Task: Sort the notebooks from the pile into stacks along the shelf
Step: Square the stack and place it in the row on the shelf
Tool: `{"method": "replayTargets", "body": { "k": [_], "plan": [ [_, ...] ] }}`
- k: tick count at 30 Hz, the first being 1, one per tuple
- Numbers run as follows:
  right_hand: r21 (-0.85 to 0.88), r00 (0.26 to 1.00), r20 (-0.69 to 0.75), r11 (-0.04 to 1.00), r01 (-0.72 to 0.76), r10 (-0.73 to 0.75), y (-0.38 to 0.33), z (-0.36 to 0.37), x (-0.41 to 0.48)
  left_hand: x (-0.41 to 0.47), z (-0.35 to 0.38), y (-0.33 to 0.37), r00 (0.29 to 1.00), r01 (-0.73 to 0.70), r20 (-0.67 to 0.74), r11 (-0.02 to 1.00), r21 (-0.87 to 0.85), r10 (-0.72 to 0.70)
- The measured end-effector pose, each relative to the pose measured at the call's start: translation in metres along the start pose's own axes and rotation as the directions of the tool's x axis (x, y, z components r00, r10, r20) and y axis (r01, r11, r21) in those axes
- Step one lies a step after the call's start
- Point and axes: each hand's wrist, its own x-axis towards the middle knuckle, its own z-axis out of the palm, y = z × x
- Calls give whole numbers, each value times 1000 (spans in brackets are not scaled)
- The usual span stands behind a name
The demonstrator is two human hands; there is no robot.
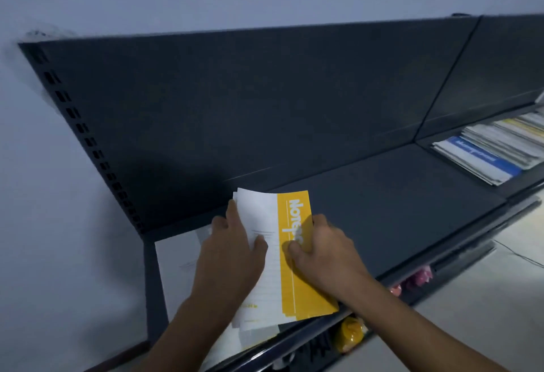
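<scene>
A notebook with a white and yellow cover (290, 289) lies on top of a small stack at the left end of the dark shelf (382, 210). My left hand (232, 251) grips the white left side of that top notebook, thumb on the cover. My right hand (321, 248) pinches its yellow right band near the printed title. Under it lie more white notebooks (173, 262), partly hidden by my hands and arms. A pile of notebooks (488, 151) with a blue-banded one on top lies at the shelf's far right.
The shelf's dark back panel (265, 101) rises behind, with a slotted upright (88, 142) at the left against a pale wall. Lower shelves hold a yellow packet (350, 333) and pink items (421, 276). The floor (500, 298) shows at the right.
</scene>
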Motion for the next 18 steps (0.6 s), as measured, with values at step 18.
{"method": "replayTargets", "body": {
  "k": [18],
  "plan": [
    [22,967,-209,989,-143,144,239,-199,54,46,151,275,961,-241,125,969,-59,246]
  ]
}}
